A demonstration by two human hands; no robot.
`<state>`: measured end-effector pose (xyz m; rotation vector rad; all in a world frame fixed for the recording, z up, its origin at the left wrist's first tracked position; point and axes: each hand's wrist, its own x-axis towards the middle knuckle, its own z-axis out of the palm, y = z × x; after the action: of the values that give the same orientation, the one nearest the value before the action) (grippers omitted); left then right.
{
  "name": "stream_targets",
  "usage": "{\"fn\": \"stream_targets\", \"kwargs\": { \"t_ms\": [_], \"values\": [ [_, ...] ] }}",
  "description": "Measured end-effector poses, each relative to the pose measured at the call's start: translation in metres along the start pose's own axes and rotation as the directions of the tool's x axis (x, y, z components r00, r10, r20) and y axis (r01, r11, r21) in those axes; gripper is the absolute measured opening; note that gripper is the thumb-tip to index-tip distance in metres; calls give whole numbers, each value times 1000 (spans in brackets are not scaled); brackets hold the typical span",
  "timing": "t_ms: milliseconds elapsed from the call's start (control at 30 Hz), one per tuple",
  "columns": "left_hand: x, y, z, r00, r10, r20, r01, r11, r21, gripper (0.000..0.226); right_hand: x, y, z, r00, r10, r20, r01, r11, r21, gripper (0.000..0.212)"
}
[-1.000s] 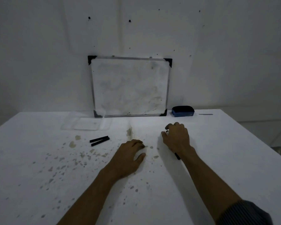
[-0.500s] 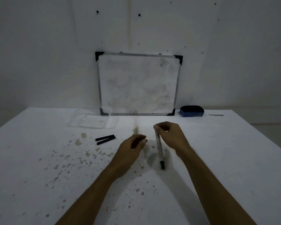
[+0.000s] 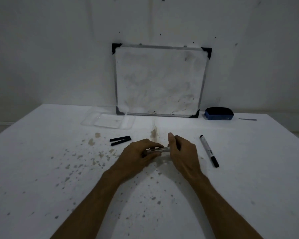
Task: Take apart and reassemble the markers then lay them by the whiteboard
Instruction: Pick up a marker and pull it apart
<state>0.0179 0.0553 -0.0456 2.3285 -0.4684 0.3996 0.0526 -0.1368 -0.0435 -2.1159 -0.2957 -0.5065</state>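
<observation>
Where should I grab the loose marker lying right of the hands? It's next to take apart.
Grip the marker on its pale mid-barrel, coming straight down from above: it lies flat on the table, dark ends fore and aft, with bare surface on both sides.

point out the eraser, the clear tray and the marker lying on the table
eraser [image 3: 219,114]: head view, middle of its blue body
clear tray [image 3: 128,123]: head view, right rim
marker [image 3: 209,150]: head view, middle of its barrel

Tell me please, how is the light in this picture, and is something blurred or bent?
Head view: dim, grey light; brightest on the table before the whiteboard. Soft shadows lie under both hands. The marker they hold is blurred; the loose marker is sharper. The wide lens bows the table's far edge.
</observation>
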Motion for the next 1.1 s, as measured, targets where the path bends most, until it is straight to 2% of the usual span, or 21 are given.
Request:
{"fn": "stream_targets", "kwargs": {
  "t_ms": [67, 167, 300, 433, 500, 567, 633, 700, 767, 800, 900, 967, 1033, 1100],
  "values": [
    [-1, 1, 5, 997, 69, -23, -67, 995, 71, 31, 0, 2, 1, 997, 60, 48, -53, 990, -134, 74],
    [-2, 3, 9, 992, 118, -43, -112, 986, 127, 33, 4, 5, 1, 975, 196, 105, -166, 955, -244, 79],
    [0, 8, 12, 998, 53, -37, -51, 996, 69, 39, 10, 9, -2, 967, 225, 120, -196, 957, -213, 65],
    [2, 18, 11, 998, -55, 21, 56, 997, -44, 33, 7, 9, -4, 973, 207, 106, -198, 977, -83, 53],
    [5, 21, 7, 979, -137, 148, 167, 963, -212, 25, 6, 8, -5, 988, 127, 89, -131, 991, 34, 53],
    [8, 19, -6, 927, -180, 330, 298, 886, -355, 33, 3, 7, -6, 993, -92, 73, 88, 994, 56, 55],
    [9, 12, -16, 868, -191, 458, 394, 827, -401, 40, 1, 4, -7, 962, -263, 67, 263, 965, 13, 56],
    [8, 9, -13, 890, -200, 411, 370, 842, -392, 45, 3, 2, -7, 966, -253, 50, 254, 967, -15, 67],
    [5, 11, 3, 960, -169, 224, 245, 895, -373, 33, 8, -1, -8, 996, -55, 67, 57, 998, -33, 83],
    [4, 12, 11, 979, -141, 146, 187, 911, -368, 25, 11, -1, -8, 996, 50, 78, -46, 998, -48, 85],
    [5, 8, 20, 996, -94, -1, 88, 935, -344, 36, 14, 3, -4, 976, 197, 87, -190, 978, -83, 71],
    [3, 4, 19, 995, -45, -89, 25, 975, -220, 41, 13, 5, -3, 968, 230, 100, -224, 972, -65, 65],
    [-2, 10, 18, 997, -30, -70, 15, 976, -217, 40, 10, 5, -3, 971, 215, 104, -218, 976, 15, 57],
    [-2, 15, 13, 989, -95, 110, 128, 927, -352, 38, 4, 4, -6, 993, 72, 90, -82, 989, 122, 53]
  ]
}}
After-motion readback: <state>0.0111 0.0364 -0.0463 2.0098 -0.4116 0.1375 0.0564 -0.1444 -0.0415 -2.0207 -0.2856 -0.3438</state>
